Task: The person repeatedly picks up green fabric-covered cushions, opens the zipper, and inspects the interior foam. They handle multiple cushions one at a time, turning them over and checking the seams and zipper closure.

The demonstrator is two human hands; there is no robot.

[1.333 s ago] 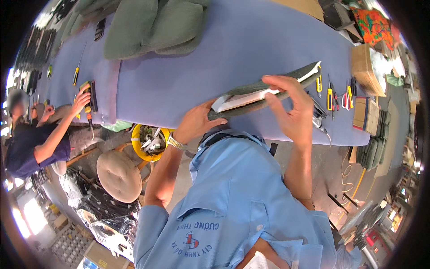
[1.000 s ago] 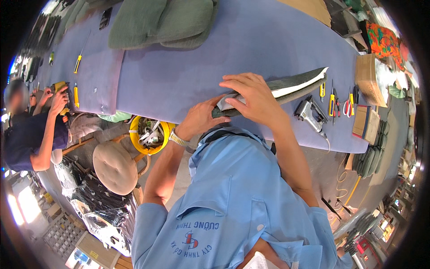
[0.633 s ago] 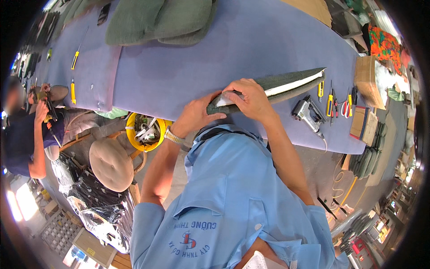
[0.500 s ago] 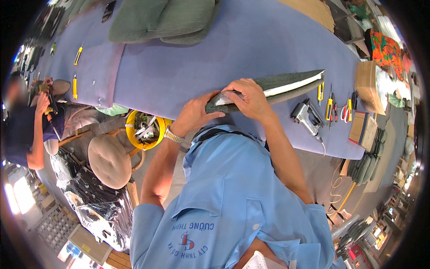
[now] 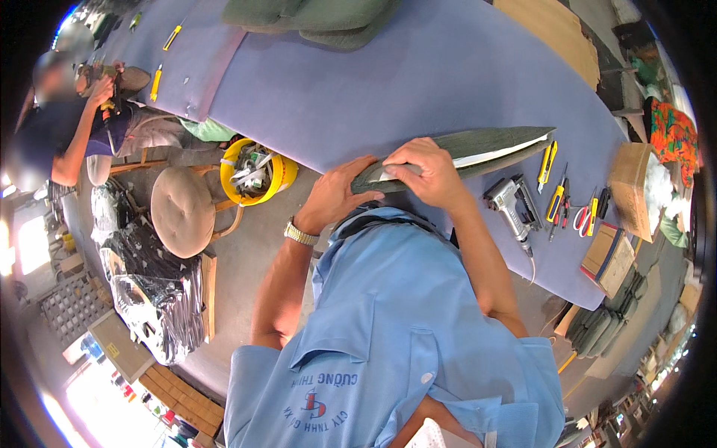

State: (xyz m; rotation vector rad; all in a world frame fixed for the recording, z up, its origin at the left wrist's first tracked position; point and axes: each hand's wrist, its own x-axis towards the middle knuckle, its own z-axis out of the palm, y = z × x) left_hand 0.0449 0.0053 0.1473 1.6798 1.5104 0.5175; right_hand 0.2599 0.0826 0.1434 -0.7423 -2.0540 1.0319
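A long flat panel covered in dark green fabric (image 5: 485, 143), white along its edge, lies on the blue-covered table (image 5: 358, 82). My left hand (image 5: 340, 194) holds the panel's near left end from below. My right hand (image 5: 426, 173) presses down on the same end, fingers pinching the fabric over the edge. I wear a light blue shirt and a metal wristwatch (image 5: 300, 234) on my left wrist.
A staple gun (image 5: 514, 203), yellow utility knives (image 5: 550, 157), scissors and a cardboard box (image 5: 633, 190) lie at the right. Green cushions (image 5: 314, 15) rest at the table's far side. A yellow bucket (image 5: 258, 172) and round stool (image 5: 183, 211) stand below. Another person (image 5: 63, 127) works at the left.
My right hand slid from the panel's middle down to its near left end beside my left hand. The panel shifted slightly. The person at the left lowered their arms toward themselves.
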